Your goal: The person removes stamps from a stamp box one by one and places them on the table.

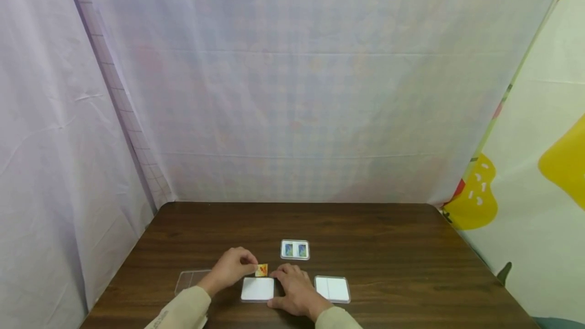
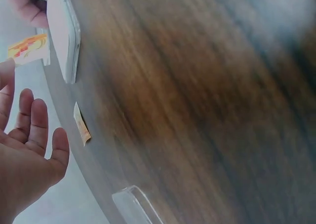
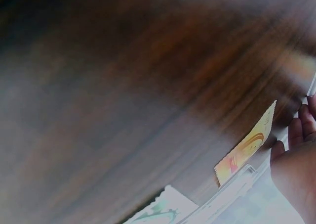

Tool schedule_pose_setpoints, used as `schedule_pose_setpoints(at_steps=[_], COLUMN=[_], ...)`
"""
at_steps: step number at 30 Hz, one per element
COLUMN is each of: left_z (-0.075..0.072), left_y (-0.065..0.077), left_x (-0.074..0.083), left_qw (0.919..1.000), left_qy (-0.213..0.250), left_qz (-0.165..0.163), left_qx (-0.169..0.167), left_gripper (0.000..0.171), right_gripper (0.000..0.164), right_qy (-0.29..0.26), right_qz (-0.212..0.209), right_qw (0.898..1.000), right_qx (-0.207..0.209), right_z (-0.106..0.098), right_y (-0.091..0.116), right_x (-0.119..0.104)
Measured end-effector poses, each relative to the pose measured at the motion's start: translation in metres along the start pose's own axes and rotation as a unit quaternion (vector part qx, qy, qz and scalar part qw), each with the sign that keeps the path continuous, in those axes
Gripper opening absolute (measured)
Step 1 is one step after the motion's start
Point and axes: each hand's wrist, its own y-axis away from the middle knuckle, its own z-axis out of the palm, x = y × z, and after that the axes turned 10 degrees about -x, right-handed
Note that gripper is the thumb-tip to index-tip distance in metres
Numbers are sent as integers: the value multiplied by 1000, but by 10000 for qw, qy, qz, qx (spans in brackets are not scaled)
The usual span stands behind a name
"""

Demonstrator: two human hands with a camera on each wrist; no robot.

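In the head view, my left hand (image 1: 232, 267) pinches a small yellow-orange stamp (image 1: 261, 270) by its left side. The stamp hovers just beyond the far edge of a clear case with a white insert (image 1: 258, 289). My right hand (image 1: 294, 290) holds that case at its right end, thumb at the near corner and fingertips at the far corner. In the left wrist view, the pinched stamp (image 2: 28, 49) shows orange and red print, and the left hand's other fingers (image 2: 38, 122) are spread apart from it.
Right of the hands lies another white-lined case (image 1: 332, 289). Farther back is a case holding two blue-green stamps (image 1: 295, 250). A clear lid (image 1: 186, 281) is partly behind the left arm. The right wrist view shows a loose yellow stamp (image 3: 247, 150) and a greenish one (image 3: 165, 209).
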Motion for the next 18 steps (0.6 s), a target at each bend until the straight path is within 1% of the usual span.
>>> schedule_pose_setpoints(at_steps=[4,9,14,18], left_z=[-3,-6,-9,-10], left_y=[0,0,-1,-3], left_x=[-2,-5,-9,-13], left_qw=[10000,10000,9997,9996], left_qy=[60,-36,-12,-1], left_qz=[1,-6,-225,-281], left_qx=[27,81,130,95], left_gripper=[5,5,6,6], right_gripper=[57,57,57,57], right_qy=[64,62,50,120], right_qz=[74,195,115,65], right_qw=[9999,9998,9999,9999], right_qx=[-39,-78,-11,98], right_z=[-3,-5,-1,4], right_y=[1,3,2,0], right_x=[-4,-8,-4,1])
